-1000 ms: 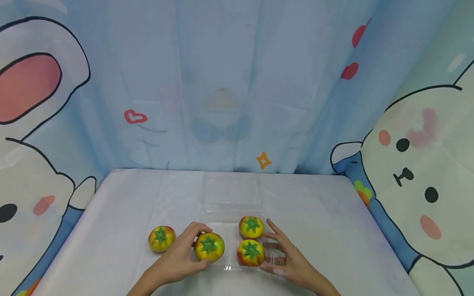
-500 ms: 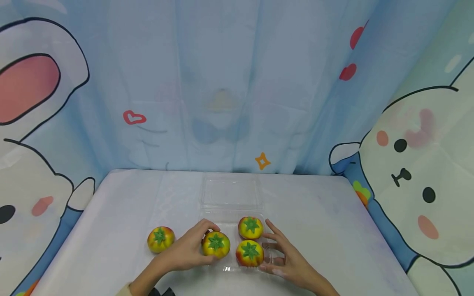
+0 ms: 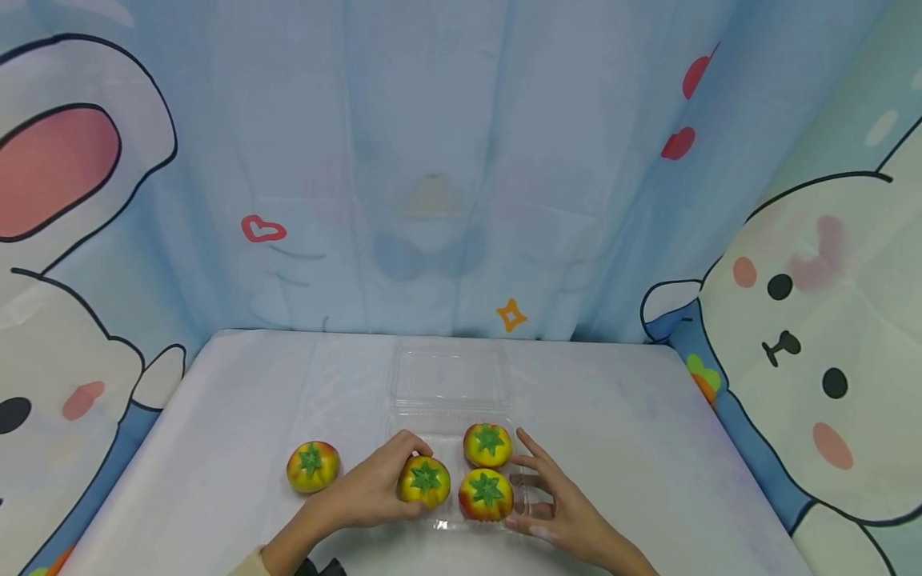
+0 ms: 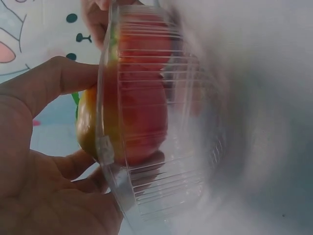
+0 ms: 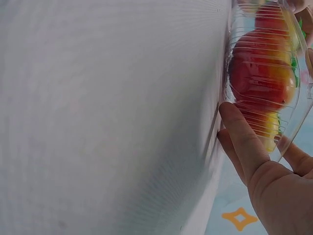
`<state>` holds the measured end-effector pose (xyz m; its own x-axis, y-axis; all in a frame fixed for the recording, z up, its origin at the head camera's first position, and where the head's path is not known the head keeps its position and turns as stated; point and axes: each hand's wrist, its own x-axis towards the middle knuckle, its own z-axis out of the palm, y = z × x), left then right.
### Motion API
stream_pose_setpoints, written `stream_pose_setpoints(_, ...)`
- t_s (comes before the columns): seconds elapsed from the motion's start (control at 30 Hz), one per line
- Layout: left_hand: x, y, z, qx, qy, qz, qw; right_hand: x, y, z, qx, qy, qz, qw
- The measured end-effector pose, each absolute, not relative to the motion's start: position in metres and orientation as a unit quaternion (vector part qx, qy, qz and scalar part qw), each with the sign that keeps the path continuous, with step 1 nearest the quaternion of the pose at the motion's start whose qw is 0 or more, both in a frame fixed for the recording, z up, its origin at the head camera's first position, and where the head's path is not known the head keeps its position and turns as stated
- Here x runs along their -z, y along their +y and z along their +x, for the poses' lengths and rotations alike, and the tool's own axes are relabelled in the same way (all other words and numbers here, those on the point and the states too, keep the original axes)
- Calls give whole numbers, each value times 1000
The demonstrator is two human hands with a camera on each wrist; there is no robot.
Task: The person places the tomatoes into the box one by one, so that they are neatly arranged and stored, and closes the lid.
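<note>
My left hand (image 3: 360, 492) grips a yellow-and-red persimmon (image 3: 425, 482) with a green star-shaped calyx, low in the left half of a clear plastic clamshell box (image 3: 450, 376) whose lid lies back. In the left wrist view, this persimmon (image 4: 144, 120) shows through the ribbed wall (image 4: 166, 196), thumb above and fingers below. Two more persimmons, a rear one (image 3: 487, 445) and a front one (image 3: 486, 494), sit in the box's right half. My right hand (image 3: 569, 512) holds the box's right side, fingers bent along its wall; the right wrist view shows the fingers (image 5: 239, 132) against it.
A further persimmon (image 3: 313, 466) lies on the white-covered table (image 3: 612, 432), left of the box and beside my left hand. Blue cartoon curtains (image 3: 432, 160) hang behind the table and at both sides.
My left hand has carried its persimmon rightward into the box's left half, beside the other two. My right hand stays at the box's right side.
</note>
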<state>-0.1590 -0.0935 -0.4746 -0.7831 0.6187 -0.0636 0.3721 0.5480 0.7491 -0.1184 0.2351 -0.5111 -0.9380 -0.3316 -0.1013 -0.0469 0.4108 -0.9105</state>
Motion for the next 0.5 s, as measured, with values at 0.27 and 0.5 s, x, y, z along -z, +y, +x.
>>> stream_pose_setpoints(0.27, 481, -94, -160, -379, 865, 290, 157, 511, 235, -118, 531, 828, -117, 135)
stream_pose_setpoints(0.5, 488, -93, -162, -362, 869, 299, 154, 512, 235, -119, 531, 828, -116, 136)
